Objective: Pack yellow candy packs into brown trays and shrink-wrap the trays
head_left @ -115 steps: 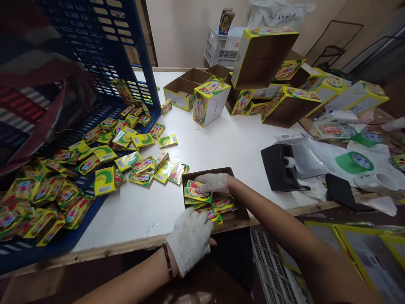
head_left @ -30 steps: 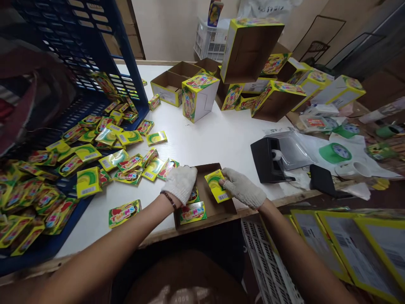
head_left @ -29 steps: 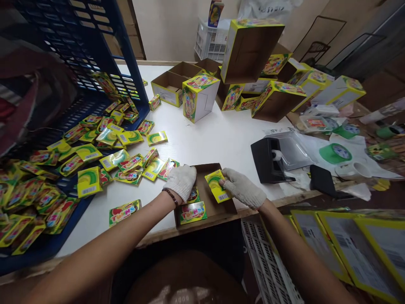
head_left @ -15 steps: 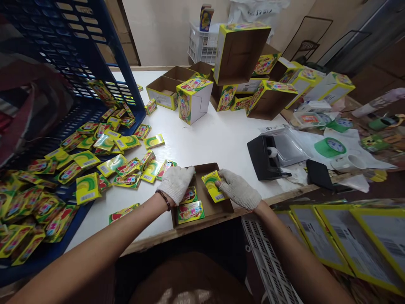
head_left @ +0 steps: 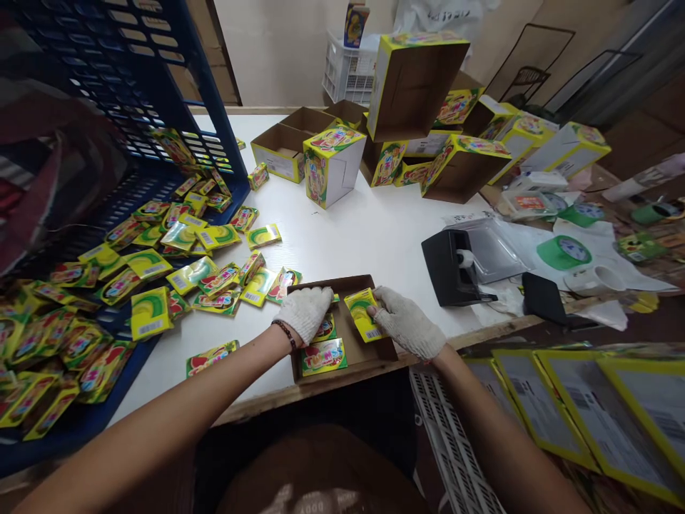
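An open brown cardboard box (head_left: 353, 363) lies at the table's front edge. Inside its left side, one small "Twins" candy box (head_left: 324, 356) rests flat, with a second one (head_left: 327, 328) partly covered just above it. My left hand (head_left: 306, 314), in a white knit glove, reaches over the left wall with fingers closed on a small candy box (head_left: 336, 298), of which only a sliver shows. Between the gloved fingers and thumb of my right hand (head_left: 409, 323), a yellow small candy box (head_left: 364, 314) is held tilted over the right side of the cardboard box.
Many loose candy boxes (head_left: 150, 264) spill from a tipped blue crate (head_left: 211, 86) on the left. Larger display boxes (head_left: 335, 168) stand at the back. To the right are a black tape dispenser (head_left: 449, 268), a green tape roll (head_left: 564, 251) and a white cup (head_left: 594, 280).
The whole view has shifted slightly. My left hand has edged a little further into the cardboard box, while my right hand keeps its hold on the yellow candy box.
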{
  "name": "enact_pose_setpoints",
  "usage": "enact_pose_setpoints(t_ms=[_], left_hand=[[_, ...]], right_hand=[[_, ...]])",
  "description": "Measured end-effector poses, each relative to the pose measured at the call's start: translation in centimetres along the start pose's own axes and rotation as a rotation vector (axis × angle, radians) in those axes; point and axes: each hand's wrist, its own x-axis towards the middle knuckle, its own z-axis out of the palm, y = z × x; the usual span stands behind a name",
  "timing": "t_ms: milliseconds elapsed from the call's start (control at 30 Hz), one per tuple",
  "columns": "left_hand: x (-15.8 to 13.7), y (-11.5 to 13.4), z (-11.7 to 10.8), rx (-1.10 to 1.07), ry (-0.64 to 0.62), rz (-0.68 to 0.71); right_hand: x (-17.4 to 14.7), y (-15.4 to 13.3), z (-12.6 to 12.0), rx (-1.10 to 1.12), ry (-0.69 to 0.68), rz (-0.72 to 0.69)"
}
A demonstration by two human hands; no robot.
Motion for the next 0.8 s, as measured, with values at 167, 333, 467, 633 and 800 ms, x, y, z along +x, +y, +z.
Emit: enact_pose_setpoints(t_ms=[167, 333, 467, 633, 800], left_hand=[[1.3, -0.6, -0.1, -0.015, -0.038, 0.001], [1.3, 0.8, -0.3, 0.012, -0.011, -0.057], [0.9, 0.9, -0.2, 0.004, -0.022, -0.021], [0.4, 1.2, 0.0, -0.016, -0.062, 0.009], [-0.1, 1.7, 1.0, -0.118, -0.088, 0.258]], right_hand=[[-0.1, -0.2, 0.2, -0.039, 0.012, 0.003], [-0.2, -0.3, 0.3, -0.048, 0.015, -0.001], [-0.2, -0.1, 0.3, -0.026, 0.021, -0.005], [-0.2, 0.5, 0.1, 0.053, 0.019, -0.026], [-0.2, 0.1, 0.2, -0.019, 0.028, 0.001]])
